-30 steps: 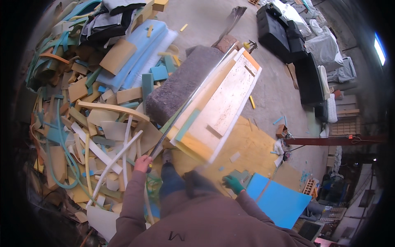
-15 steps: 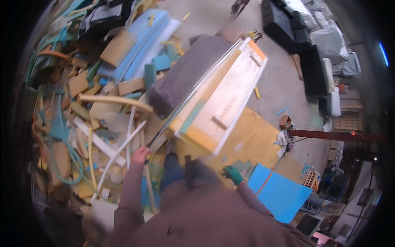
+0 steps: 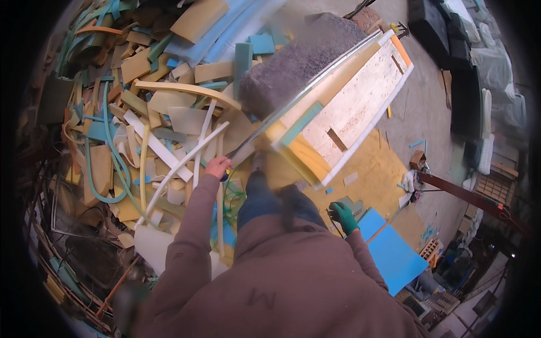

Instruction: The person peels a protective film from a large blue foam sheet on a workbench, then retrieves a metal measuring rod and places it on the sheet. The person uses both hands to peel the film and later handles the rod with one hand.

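Note:
Bare and closed, my left hand (image 3: 217, 167) grips a tape measure (image 3: 227, 174), its dark and yellow case showing by the thumb. The drawn-out blade (image 3: 315, 81) runs away from it along the upper left side of a long foam-edged wooden panel (image 3: 360, 98). Orange and yellow foam lines the panel's ends, with a green foam strip across its near part. My right hand (image 3: 342, 216), in a green glove, hangs beside my right hip with curled fingers. A thin dark line shows by them; I cannot make out what it is.
A dark grey foam block (image 3: 298, 67) lies against the panel's left. Foam offcuts (image 3: 169, 121) pile up on the left. A blue sheet (image 3: 394, 250) lies at the right, near a yellow-brown floor sheet (image 3: 372, 163). Black upholstered pieces (image 3: 473, 98) line the far right.
The view has shifted, so the panel and the offcuts sit farther right in the picture. My left hand still holds the tape measure, its blade stretched along the panel.

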### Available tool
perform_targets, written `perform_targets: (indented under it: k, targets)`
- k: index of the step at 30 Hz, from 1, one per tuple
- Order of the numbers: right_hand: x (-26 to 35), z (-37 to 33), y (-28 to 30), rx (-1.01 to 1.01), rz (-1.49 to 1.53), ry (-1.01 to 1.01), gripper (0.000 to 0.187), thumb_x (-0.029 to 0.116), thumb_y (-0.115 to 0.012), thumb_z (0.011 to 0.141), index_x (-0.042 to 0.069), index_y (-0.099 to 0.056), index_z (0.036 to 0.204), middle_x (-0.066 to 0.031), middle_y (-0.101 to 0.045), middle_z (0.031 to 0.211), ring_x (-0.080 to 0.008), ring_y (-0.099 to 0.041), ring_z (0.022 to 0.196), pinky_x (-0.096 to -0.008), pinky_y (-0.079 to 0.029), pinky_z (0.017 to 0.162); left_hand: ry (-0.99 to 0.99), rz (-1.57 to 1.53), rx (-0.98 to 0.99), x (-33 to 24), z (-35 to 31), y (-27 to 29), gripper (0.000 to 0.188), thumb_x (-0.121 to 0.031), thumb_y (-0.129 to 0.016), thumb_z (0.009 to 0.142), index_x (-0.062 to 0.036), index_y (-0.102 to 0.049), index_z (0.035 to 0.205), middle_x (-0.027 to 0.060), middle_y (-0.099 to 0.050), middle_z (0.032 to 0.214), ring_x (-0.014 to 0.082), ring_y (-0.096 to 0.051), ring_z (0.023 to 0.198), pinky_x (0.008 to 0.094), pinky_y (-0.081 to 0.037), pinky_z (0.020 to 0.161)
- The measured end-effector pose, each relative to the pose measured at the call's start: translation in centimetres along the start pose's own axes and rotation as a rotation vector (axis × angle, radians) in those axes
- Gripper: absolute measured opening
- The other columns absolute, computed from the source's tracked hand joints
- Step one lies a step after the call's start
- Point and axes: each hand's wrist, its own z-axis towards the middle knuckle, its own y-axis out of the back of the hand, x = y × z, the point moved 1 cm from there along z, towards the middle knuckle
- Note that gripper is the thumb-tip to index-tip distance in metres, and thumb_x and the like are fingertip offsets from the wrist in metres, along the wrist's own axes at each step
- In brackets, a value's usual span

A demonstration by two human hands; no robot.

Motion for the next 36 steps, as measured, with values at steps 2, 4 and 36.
perform_targets:
  k: [2, 4, 36]
  targets:
    - [0.0, 0.0, 0.1, -0.017, -0.008, -0.012, 0.044, 0.038, -0.068, 0.103, 0.006, -0.066, 0.134, -0.0053, -0.071, 0.118, -0.0188, -0.072, 0.100, -0.0323, -0.054, 0.084, 0.005, 0.016, 0.000, 0.7, 0.4, 0.0, 0.027, -0.023, -0.065, 0.103, -0.0006, -0.076, 0.095, 0.0054, -0.074, 0.086, 0.0152, -0.068, 0.082, 0.0310, -0.053, 0.081]
    - [-0.1, 0.0, 0.1, 0.000, -0.020, -0.004, 0.045, 0.038, -0.068, 0.103, 0.006, -0.066, 0.134, -0.0053, -0.070, 0.117, -0.0188, -0.072, 0.100, -0.0323, -0.054, 0.084, -0.002, 0.005, 0.002, 1.2, 0.7, 0.0, 0.026, -0.023, -0.065, 0.103, -0.0007, -0.076, 0.095, 0.0053, -0.074, 0.086, 0.0151, -0.067, 0.082, 0.0307, -0.053, 0.080]
    - [-1.6, -0.3, -0.9, -0.021, 0.021, -0.028, 0.049, 0.038, -0.069, 0.102, 0.004, -0.065, 0.136, -0.0067, -0.070, 0.119, -0.0190, -0.071, 0.101, -0.0327, -0.054, 0.085, 0.004, -0.018, 0.027, 1.9, 1.4, 0.0, 0.026, -0.024, -0.065, 0.104, -0.0015, -0.076, 0.099, 0.0041, -0.073, 0.088, 0.0135, -0.066, 0.083, 0.0286, -0.052, 0.081]
